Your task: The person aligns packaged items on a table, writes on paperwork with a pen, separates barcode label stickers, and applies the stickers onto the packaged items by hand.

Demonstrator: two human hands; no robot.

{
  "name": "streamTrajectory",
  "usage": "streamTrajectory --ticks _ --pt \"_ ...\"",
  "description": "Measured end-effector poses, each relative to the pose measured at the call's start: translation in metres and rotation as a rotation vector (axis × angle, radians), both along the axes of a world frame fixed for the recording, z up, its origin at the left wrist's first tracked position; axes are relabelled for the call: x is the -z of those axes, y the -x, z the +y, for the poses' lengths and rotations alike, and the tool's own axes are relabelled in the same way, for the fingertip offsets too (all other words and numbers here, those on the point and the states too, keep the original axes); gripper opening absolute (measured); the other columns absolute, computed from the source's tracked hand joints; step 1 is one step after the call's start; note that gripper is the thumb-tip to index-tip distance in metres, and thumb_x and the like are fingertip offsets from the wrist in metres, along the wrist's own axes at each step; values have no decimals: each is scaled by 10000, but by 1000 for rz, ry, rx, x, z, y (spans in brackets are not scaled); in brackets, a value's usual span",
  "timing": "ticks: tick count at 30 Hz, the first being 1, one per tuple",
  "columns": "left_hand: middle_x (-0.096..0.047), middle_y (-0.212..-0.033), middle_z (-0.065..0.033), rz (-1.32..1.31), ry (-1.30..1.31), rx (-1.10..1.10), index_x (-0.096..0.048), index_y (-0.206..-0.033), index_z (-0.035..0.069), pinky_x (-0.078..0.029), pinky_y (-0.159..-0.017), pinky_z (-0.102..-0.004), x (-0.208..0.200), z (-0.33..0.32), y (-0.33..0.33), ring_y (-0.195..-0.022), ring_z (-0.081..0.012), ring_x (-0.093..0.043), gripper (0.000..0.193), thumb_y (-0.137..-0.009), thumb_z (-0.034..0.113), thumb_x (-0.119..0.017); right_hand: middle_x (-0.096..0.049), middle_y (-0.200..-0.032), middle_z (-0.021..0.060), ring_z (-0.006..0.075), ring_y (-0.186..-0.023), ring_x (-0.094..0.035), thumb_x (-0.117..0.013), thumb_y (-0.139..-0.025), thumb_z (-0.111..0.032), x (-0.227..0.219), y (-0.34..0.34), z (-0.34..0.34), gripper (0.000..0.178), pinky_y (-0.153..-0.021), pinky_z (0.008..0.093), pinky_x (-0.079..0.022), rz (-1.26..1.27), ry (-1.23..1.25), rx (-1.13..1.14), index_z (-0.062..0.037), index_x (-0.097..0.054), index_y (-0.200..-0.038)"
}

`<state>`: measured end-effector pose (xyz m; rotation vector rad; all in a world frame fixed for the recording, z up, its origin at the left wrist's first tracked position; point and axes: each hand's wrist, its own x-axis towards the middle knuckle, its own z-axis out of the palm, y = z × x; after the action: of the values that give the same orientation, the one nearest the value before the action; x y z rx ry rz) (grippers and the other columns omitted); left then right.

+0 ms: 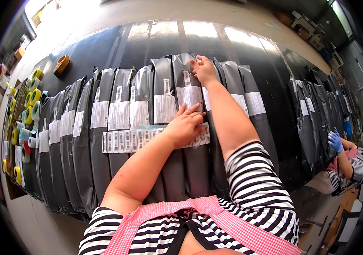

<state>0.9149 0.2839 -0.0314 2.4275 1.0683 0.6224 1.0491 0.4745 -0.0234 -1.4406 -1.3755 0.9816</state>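
Dark grey plastic mailer bags lie side by side in a row in front of me, each with a white printed label. My left hand point(185, 126) rests over a sheet of barcode stickers point(132, 140) laid across several bags, its fingers apart and touching the bag under them. Higher up, my right hand point(204, 71) is at the far end of a mailer bag point(184, 63); its fingers are bent but apart, touching the bag's right edge. Just left of these fingertips, a small barcode sticker point(186, 79) sits above the bag's white label point(189, 98). What lies under my palms is hidden.
A roll of brown tape point(62, 64) sits on the black table point(117, 46). Several yellow and clear tape rolls point(29, 100) stand at the left edge. More bags point(313, 114) lie to the right, where a co-worker's blue-gloved hand point(335, 141) is at work.
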Motion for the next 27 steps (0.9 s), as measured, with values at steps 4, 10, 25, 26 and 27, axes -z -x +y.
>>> streamTrajectory --ticks 4,10,25,26,27 --pt "-650 -1143 -102 -236 121 -37 -624 -1066 63 -179 -1159 -520 1 7 18 -1294 -294 -474 238 -909 242 -611 -703 -887 68 128 -814 -636 -698 -879 -137 -31 -28 -96 155 -745 270 -504 208 -60 -257 -11 -674 -967" --pt "-624 -822 -128 -475 222 -23 -635 -870 32 -473 -748 -380 -45 -3 10 -805 -312 -586 170 -840 188 -694 -668 -805 22 100 -740 -623 -789 -743 -56 -68 -50 -221 228 -679 258 -512 89 140 -307 -35 -626 -902" --pt "-670 -724 -117 -121 432 -291 -685 -852 27 -501 -640 -371 -68 -23 -12 -666 -236 -648 233 -822 255 -723 -680 -775 41 94 -717 -612 -669 -846 -46 -45 -81 -244 56 -670 252 -488 41 -58 39 7 -666 -862" --pt "-670 -724 -117 -130 435 -305 -685 -852 27 -501 -640 -371 -66 -19 -12 -666 -236 -648 233 -822 255 -723 -681 -788 37 95 -723 -612 -668 -856 -39 -47 -84 -234 59 -683 249 -492 150 -37 66 3 -677 -897" --pt "-673 -730 -122 -89 373 -328 -683 -846 26 -500 -643 -384 -65 -15 -12 -677 -258 -652 249 -823 271 -719 -683 -804 40 98 -729 -613 -666 -859 -34 -52 -91 -222 61 -690 251 -494 177 -34 61 5 -676 -905"
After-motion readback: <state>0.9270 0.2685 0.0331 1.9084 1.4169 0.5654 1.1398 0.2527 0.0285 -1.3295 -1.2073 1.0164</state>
